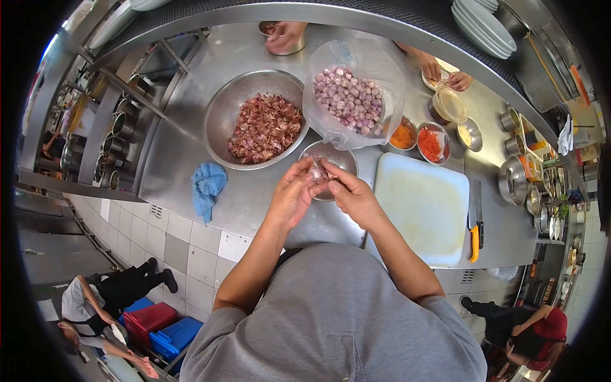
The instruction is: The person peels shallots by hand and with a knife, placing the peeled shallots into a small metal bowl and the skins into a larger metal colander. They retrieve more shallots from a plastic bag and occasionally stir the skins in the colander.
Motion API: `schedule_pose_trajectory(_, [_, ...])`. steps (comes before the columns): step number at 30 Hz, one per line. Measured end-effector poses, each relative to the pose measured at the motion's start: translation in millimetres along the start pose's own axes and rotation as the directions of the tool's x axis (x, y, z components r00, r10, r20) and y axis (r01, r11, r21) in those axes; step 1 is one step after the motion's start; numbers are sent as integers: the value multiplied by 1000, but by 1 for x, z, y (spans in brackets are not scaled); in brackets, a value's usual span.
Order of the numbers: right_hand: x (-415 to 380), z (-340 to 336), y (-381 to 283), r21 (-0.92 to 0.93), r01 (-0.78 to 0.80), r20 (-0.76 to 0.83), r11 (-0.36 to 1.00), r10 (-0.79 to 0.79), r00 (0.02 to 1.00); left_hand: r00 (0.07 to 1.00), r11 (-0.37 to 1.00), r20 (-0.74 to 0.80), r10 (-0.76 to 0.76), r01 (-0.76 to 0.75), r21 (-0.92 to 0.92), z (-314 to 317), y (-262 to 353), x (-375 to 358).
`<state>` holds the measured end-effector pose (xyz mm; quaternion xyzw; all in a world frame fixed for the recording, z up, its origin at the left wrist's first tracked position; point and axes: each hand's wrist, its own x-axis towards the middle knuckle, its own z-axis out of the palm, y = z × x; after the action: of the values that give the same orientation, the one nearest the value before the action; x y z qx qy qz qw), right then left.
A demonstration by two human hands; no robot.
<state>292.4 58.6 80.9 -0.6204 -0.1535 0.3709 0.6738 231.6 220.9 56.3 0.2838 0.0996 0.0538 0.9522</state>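
across the steel tabletop, a pale cutting board lies near right, while a wide bowl of papery skins sits left. right of that bowl, a clear bag holds purple shallots. a blue cloth lies crumpled at the near left edge. over a smaller bowl, the left hand is half-closed, fingertips pinching one shallot; the right hand curls partly open, thumb and fingers close together at its right side.
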Motion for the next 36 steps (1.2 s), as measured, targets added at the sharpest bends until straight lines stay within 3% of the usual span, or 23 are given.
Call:
schedule_pose_trajectory(1, [4, -1, 9, -1, 0, 0, 1000, 0, 1000, 1000, 1000, 0, 0, 0, -1, -2, -1, 1])
schedule_pose_trajectory(3, [12, 2, 21, -189, 309, -5, 932, -315, 949, 999, 983, 31, -22, 16, 184, -10, -3, 3])
schedule_pose_trajectory(7, [-2, 2, 2, -65, 130, 26, 989, -129, 991, 999, 969, -6, -33, 34, 243, -17, -2, 5])
schedule_pose_trajectory(9, [-2, -3, 1, 4, -98, -23, 995, 98, 995, 996, 983, -74, -56, 68, 170, -9, 0, 2])
schedule_pose_trajectory(15, [2, -3, 5, 10, -26, -59, 1000, 26, 998, 993, 993, -27, -116, 117, 34, -18, -2, 6])
schedule_pose_trajectory(19, [3, -2, 9, 54, -7, -34, 999, 9, 999, 995, 987, -38, -94, 98, 125, -28, -8, 10])
schedule_pose_trajectory(21, [6, -7, 11, -18, 52, -82, 998, -53, 995, 993, 987, -62, -97, 104, 124, -27, -7, 9])
schedule_pose_trajectory(24, [6, -9, 5, 75, -26, -134, 997, 36, 990, 994, 990, -15, -107, 107, 94, -29, -7, 8])
schedule_pose_trajectory(28, [8, -12, 7, 117, -45, -90, 992, 55, 994, 990, 991, 49, -131, 130, 35, -27, -7, 4])
schedule_pose_trajectory(34, [10, -14, 5, 159, 53, -155, 986, -28, 988, 991, 990, 3, -135, 135, -29, -32, -7, 6])
schedule_pose_trajectory(36, [9, -18, 2, 194, 46, -157, 980, -15, 988, 986, 980, -77, -147, 135, -144, -33, -6, 6])
